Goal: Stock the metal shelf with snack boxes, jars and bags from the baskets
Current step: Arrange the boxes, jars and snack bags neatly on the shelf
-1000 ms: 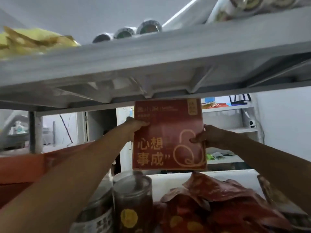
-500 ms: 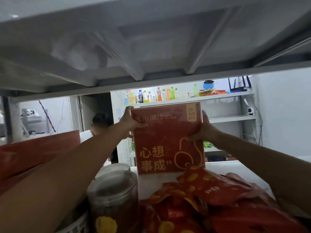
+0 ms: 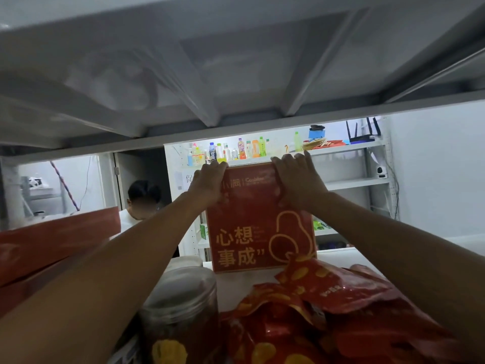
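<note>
A red snack box (image 3: 258, 232) with gold lettering stands upright on the white metal shelf (image 3: 338, 254), toward its back. My left hand (image 3: 208, 183) grips the box's top left corner, fingers hooked over the upper edge. My right hand (image 3: 296, 179) holds the top right part, fingers curled over the same edge. In front of the box lie red snack bags (image 3: 328, 306) with yellow prints. A clear jar (image 3: 183, 313) with dark contents and a yellow label stands at the lower left.
The underside of the shelf above (image 3: 236, 74) hangs close over the box. An orange-red box (image 3: 52, 240) lies at the left. Behind the shelf, a person (image 3: 143, 203) bends forward, and a white rack (image 3: 341, 164) holds drink bottles.
The box has come down from just under the upper shelf and now stands on the shelf surface. Both hands slid from its sides up to its top edge.
</note>
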